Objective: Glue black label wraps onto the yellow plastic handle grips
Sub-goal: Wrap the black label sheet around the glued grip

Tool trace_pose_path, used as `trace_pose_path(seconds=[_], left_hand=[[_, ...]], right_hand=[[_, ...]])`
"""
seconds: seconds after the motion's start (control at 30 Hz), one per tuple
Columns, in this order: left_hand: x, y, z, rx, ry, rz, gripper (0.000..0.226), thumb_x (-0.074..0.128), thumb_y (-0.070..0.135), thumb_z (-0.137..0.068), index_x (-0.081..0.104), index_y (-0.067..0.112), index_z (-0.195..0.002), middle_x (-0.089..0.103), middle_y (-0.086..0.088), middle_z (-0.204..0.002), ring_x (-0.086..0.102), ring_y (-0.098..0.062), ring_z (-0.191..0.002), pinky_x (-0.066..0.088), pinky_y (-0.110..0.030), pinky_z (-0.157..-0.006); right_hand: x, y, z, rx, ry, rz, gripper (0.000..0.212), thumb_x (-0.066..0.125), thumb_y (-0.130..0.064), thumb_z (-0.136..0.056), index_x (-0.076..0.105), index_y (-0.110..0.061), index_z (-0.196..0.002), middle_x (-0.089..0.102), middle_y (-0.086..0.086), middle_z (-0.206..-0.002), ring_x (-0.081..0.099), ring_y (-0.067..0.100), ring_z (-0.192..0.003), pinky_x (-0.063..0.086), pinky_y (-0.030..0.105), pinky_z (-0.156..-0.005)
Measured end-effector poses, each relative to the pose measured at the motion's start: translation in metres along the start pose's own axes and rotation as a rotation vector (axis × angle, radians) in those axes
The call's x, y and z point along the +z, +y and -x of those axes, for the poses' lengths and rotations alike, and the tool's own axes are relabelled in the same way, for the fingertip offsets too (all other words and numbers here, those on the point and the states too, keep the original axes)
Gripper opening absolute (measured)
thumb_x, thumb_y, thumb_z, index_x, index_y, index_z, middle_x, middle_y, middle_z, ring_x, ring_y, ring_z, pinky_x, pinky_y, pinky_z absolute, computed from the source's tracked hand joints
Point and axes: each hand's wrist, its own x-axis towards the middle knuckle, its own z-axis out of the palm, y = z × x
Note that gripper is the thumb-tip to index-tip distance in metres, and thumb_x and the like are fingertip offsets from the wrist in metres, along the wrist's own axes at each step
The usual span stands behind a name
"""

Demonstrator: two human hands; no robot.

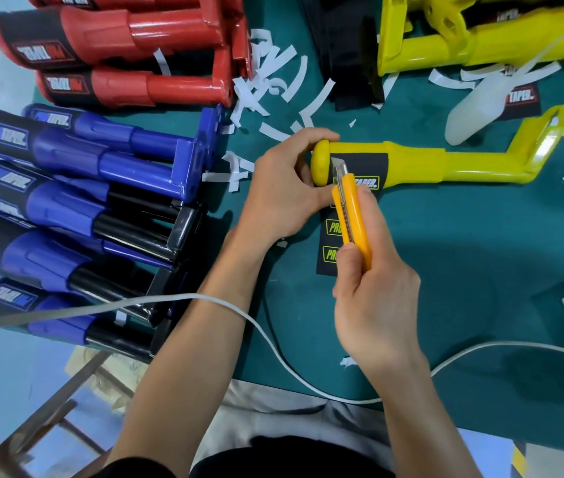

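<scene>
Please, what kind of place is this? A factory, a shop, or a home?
Likely a small assembly workshop: batches of labelled red handles and blue handles, white backing strips strewn on the green mat, and a knife at the label of a yellow handle.

The green table (463,257) bears red handles (135,39), blue handles (108,160), yellow handles (480,46), white strips (273,91) and a cable (273,346).

Left hand (280,188) round yellow handle grip (411,163), utility knife (351,215) in right hand (377,305) against black label wrap (365,163)
</scene>
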Motion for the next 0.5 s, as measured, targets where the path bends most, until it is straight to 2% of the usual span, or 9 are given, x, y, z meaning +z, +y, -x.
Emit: trace_pose_path(seconds=[0.07, 0.17, 0.23, 0.33, 0.43, 0.5], left_hand=[[0.0, 0.001, 0.0, 0.002, 0.003, -0.002, 0.052, 0.092, 0.016, -0.074, 0.067, 0.027, -0.118, 0.066, -0.006, -0.088, 0.045, -0.009, -0.063, 0.048, -0.032, -0.059], [0.0, 0.001, 0.001, 0.007, 0.007, 0.001, 0.051, 0.092, 0.015, -0.074, 0.067, 0.028, -0.117, 0.065, -0.007, -0.087, 0.044, -0.009, -0.062, 0.047, -0.029, -0.058], [0.0, 0.0, 0.001, 0.006, 0.01, -0.001, 0.05, 0.091, 0.015, -0.074, 0.067, 0.027, -0.117, 0.064, -0.004, -0.085, 0.044, -0.008, -0.062, 0.047, -0.028, -0.057], [0.0, -0.002, 0.0, 0.011, 0.013, -0.002, 0.051, 0.091, 0.015, -0.074, 0.068, 0.026, -0.118, 0.062, 0.0, -0.083, 0.043, -0.008, -0.061, 0.046, -0.025, -0.057], [0.0, -0.003, 0.0, 0.028, 0.016, -0.007, 0.051, 0.091, 0.018, -0.074, 0.069, 0.024, -0.12, 0.065, -0.007, -0.085, 0.043, -0.01, -0.062, 0.046, -0.028, -0.057], [0.001, -0.004, -0.001, 0.037, 0.017, 0.013, 0.052, 0.091, 0.018, -0.074, 0.07, 0.022, -0.121, 0.065, -0.012, -0.086, 0.043, -0.012, -0.062, 0.045, -0.031, -0.058]], right_hand=[[0.001, -0.001, 0.0, 0.018, -0.004, -0.006, 0.065, 0.037, -0.027, -0.1, 0.022, -0.053, -0.158, 0.061, -0.015, -0.07, 0.06, 0.003, -0.073, 0.038, 0.003, -0.063], [0.003, -0.004, -0.001, 0.041, -0.009, -0.02, 0.064, 0.036, -0.029, -0.1, 0.025, -0.049, -0.159, 0.063, -0.011, -0.072, 0.06, 0.005, -0.073, 0.039, 0.014, -0.063], [0.004, -0.006, -0.001, 0.046, -0.006, -0.022, 0.063, 0.036, -0.029, -0.1, 0.027, -0.047, -0.159, 0.06, -0.013, -0.07, 0.06, 0.005, -0.074, 0.037, 0.017, -0.063], [0.004, -0.009, 0.0, 0.052, -0.011, -0.002, 0.063, 0.034, -0.03, -0.099, 0.025, -0.049, -0.159, 0.054, -0.02, -0.068, 0.057, -0.001, -0.074, 0.036, 0.011, -0.062], [0.004, -0.013, 0.003, 0.063, -0.008, 0.019, 0.064, 0.035, -0.031, -0.099, 0.022, -0.049, -0.159, 0.05, -0.022, -0.066, 0.055, -0.007, -0.073, 0.035, 0.003, -0.063], [0.004, -0.016, 0.004, 0.065, -0.008, 0.037, 0.064, 0.038, -0.03, -0.101, 0.019, -0.05, -0.159, 0.048, -0.02, -0.063, 0.055, -0.01, -0.073, 0.036, 0.005, -0.063]])
